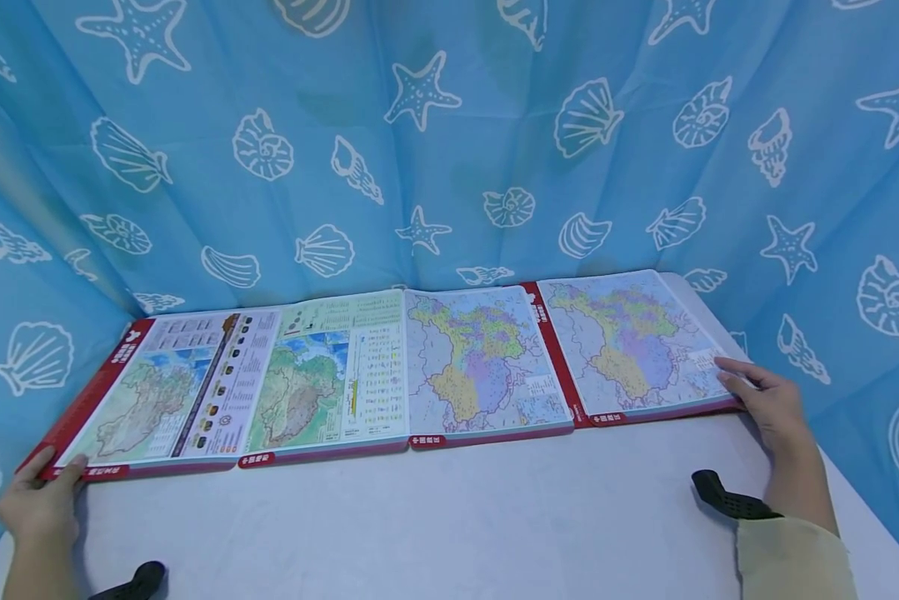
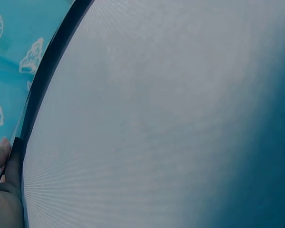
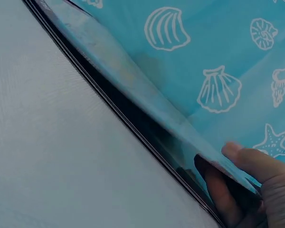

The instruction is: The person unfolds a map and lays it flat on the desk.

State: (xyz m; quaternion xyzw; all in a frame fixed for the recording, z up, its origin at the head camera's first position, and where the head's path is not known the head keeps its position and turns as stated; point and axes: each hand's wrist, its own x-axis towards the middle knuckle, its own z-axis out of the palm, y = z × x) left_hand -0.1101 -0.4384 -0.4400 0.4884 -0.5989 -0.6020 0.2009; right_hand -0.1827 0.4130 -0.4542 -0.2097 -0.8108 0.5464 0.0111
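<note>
A long row of folded map sheets with red borders lies across the white table. At its left end is a terrain map [image 1: 145,408], whose near corner my left hand [image 1: 40,504] grips, thumb on top. Beside it lies a green terrain map [image 1: 302,392], then a colored political map [image 1: 479,358]. A similar political map [image 1: 621,342] forms the right end. My right hand [image 1: 775,408] pinches that map's near right corner. In the right wrist view, the top layer [image 3: 128,76] is parted from the dark-edged layers below, with fingers between them.
A blue curtain [image 1: 449,158] printed with shells and starfish hangs right behind the maps and at both sides. White tabletop [image 1: 419,525] extends in front of the row. Black wrist pieces [image 1: 726,497] stick out from both wrists.
</note>
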